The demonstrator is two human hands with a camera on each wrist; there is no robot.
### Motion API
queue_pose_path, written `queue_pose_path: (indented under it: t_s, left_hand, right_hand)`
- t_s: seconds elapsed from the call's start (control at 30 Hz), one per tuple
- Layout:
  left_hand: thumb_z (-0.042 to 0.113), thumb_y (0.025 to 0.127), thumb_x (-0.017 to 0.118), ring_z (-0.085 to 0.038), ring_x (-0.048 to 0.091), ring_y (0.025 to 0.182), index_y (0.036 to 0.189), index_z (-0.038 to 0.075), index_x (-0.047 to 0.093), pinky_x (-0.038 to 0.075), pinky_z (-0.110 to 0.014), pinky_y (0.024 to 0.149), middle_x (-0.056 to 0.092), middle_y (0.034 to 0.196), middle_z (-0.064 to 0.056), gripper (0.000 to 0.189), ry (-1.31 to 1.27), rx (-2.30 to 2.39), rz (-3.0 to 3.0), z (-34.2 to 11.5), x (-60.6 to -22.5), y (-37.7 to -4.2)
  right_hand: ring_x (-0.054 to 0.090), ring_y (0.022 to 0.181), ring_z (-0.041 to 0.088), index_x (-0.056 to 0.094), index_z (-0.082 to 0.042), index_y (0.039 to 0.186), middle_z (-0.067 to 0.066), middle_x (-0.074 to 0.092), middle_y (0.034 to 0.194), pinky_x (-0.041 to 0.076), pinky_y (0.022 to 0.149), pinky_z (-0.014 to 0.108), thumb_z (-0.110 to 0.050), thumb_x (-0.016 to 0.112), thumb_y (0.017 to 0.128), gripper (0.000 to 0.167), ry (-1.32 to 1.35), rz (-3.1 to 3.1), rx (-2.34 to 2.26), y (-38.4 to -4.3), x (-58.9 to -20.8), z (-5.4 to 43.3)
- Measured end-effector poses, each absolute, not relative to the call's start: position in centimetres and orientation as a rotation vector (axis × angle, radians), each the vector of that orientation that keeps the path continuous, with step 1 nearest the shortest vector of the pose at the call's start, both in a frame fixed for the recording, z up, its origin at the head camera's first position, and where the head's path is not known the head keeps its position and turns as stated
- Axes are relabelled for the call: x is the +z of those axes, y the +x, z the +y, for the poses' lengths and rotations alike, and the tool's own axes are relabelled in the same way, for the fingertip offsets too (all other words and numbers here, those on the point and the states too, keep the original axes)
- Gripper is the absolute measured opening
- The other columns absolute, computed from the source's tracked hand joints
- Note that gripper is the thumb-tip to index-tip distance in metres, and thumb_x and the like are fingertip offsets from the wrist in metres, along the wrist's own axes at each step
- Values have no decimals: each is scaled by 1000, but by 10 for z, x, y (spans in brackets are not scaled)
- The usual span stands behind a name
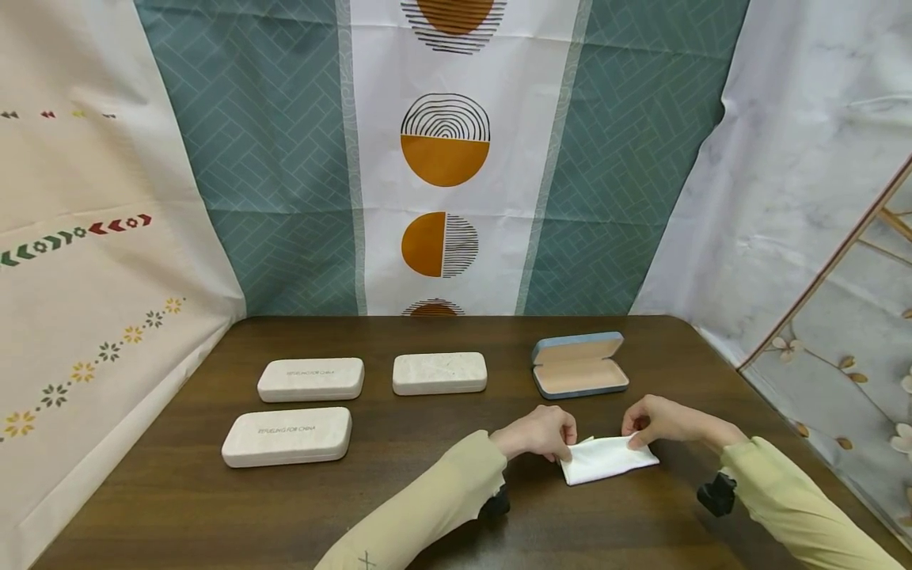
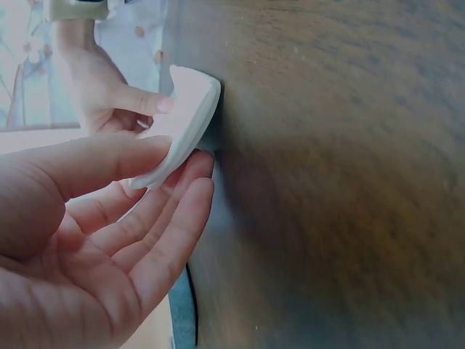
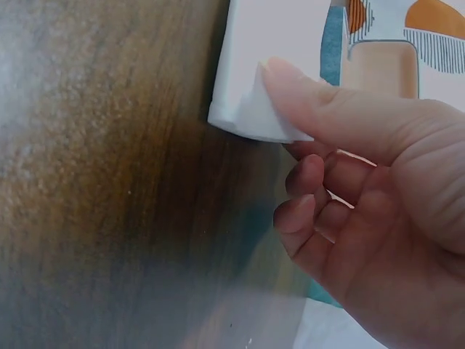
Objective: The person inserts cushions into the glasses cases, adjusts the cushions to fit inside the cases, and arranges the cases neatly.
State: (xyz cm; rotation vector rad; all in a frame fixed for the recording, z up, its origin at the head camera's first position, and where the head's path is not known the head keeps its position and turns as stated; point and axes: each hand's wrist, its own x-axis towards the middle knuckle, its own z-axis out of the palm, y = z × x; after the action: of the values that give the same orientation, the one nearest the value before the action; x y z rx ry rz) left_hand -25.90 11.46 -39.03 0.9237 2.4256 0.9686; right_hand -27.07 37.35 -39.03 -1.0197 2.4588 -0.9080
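A folded white cloth [image 1: 604, 461] is held between both hands just over the front right of the brown table. My left hand [image 1: 539, 433] pinches its left end between thumb and fingers. At the other end, my right hand [image 1: 668, 421] pinches the cloth's upper edge, its thumb lying on top, as the right wrist view shows on the cloth [image 3: 272, 65]. In the left wrist view the cloth [image 2: 190, 116] looks layered and slightly bent. Behind the hands an open blue glasses case [image 1: 580, 366] with a beige lining faces forward, its lid raised.
Three closed white glasses cases stand to the left: one at the back middle [image 1: 439, 374], one at the back left [image 1: 311, 380], one nearer at the left [image 1: 287, 437]. Patterned curtains [image 1: 445, 158] hang behind the table [image 1: 399, 507].
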Motion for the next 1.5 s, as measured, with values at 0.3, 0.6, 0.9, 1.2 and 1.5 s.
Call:
queue_pose_path:
  t_s: [0.3,0.6,0.9,1.2,1.5]
  left_hand:
    - [-8,73,69,-15,56,52,73,3,54,48,-23,48,50,64,-2,19,832,1222,2358,102,-390,-275]
    - [-5,75,69,-10,52,59,79,2,58,49,-24,52,53,68,-1,13,779,1539,2341,92,-394,-293]
    - [-13,82,56,-27,57,69,98,-6,43,50,-46,61,53,79,-13,21,640,2111,2026,90,-395,-297]
    - [-14,80,54,-20,54,67,86,-6,51,51,-34,62,51,75,-11,11,532,2212,2011,99,-404,-307]
    - [-6,79,65,-12,54,63,89,-2,68,50,-28,64,54,73,-4,12,368,2144,2158,110,-408,-317]
  right_hand:
    - [47,62,5,62,-8,84,-2,57,71,42,53,26,-5,62,85,4,-932,2437,-1054,-274,-389,377]
    - [53,70,15,57,2,96,8,58,82,48,63,34,-11,62,86,17,-627,2454,-1341,-281,-386,377]
    - [58,74,17,45,10,105,10,58,86,50,68,41,-5,66,83,33,-279,2428,-1777,-292,-390,364]
    - [54,63,10,47,10,91,1,54,70,51,63,34,-6,69,80,30,-169,2547,-1912,-300,-390,354]
    - [58,64,9,56,4,90,-1,63,76,50,60,28,-8,70,80,21,-111,2617,-1993,-311,-397,356]
